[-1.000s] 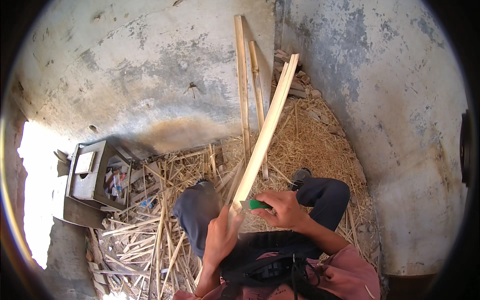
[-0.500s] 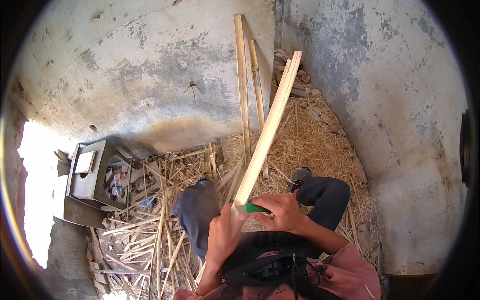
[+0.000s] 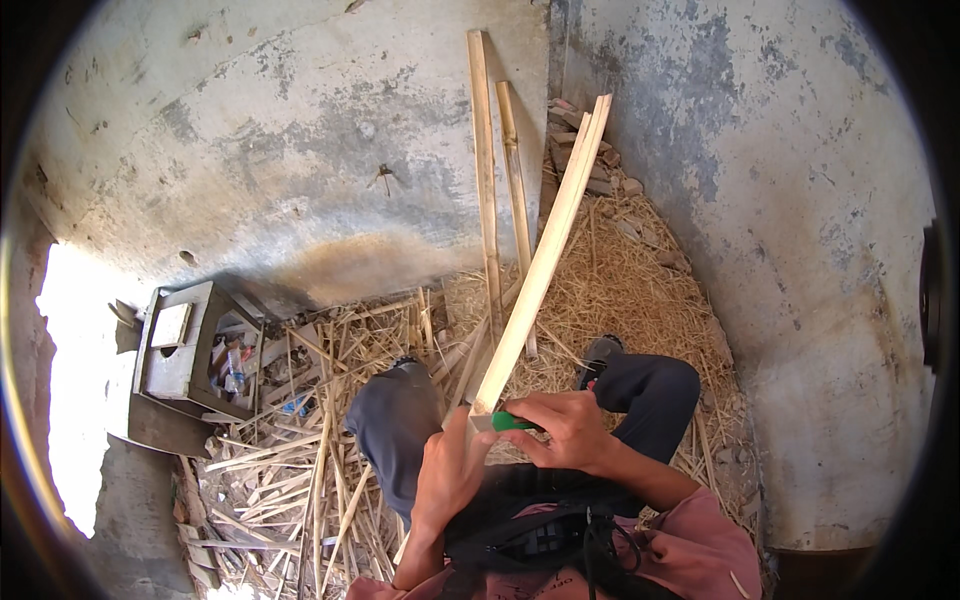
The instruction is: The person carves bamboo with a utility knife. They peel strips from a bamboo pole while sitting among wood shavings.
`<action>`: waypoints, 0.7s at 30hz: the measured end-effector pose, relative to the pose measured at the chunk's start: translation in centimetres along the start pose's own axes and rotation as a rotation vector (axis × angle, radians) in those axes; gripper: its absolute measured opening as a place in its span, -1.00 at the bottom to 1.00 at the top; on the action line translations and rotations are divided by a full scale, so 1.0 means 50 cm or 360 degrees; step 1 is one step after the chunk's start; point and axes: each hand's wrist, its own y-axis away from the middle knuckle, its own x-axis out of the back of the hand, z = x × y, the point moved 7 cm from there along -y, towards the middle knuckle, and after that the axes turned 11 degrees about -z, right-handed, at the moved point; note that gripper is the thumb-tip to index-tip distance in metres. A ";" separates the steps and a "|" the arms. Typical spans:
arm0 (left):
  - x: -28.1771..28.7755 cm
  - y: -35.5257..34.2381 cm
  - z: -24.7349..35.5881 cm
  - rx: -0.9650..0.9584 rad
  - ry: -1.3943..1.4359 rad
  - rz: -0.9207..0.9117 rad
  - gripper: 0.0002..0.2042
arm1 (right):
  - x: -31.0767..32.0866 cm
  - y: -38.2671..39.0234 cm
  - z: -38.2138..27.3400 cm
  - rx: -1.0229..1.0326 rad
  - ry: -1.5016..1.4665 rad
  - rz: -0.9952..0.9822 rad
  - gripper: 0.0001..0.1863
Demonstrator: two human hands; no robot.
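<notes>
Nearest the body: left hand [image 3: 445,475], fingers closed on the lower part of a split wooden strip [image 3: 540,270]. Just beside: right hand [image 3: 565,428], fingers wrapped around a green-handled knife [image 3: 510,421], blade crosswise at the strip; exact edge contact too small to tell. Strip slanting away between the bent legs [image 3: 645,378], with a gap on either side and far end in front of rubble [image 3: 605,186]. Beyond: loose slats [image 3: 320,470] leftward, straw [image 3: 640,270] rightward. Farther: open-sided wooden box [image 3: 170,375] at left; two upright strips [image 3: 484,170] against the wall [image 3: 380,120].
</notes>
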 end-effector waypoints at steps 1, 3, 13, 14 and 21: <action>0.000 0.000 -0.002 0.0025 -0.0019 -0.0018 -0.63 | 0.003 -0.001 -0.003 -0.0001 0.0021 0.0019 -0.69; 0.000 0.001 -0.002 0.0059 -0.0027 -0.0034 -0.69 | 0.005 -0.001 -0.006 -0.0024 0.0067 0.0005 -0.70; -0.004 0.007 0.012 0.0172 0.0042 -0.0062 -0.71 | 0.022 0.001 -0.003 -0.0011 0.0118 0.0118 -0.71; -0.004 0.008 0.012 0.0180 0.0044 -0.0060 -0.72 | 0.021 0.001 -0.003 -0.0013 0.0144 0.0089 -0.71; -0.008 0.018 0.020 -0.0036 -0.0249 -0.0090 -0.85 | 0.025 0.005 0.006 -0.0013 0.0166 0.0119 -0.68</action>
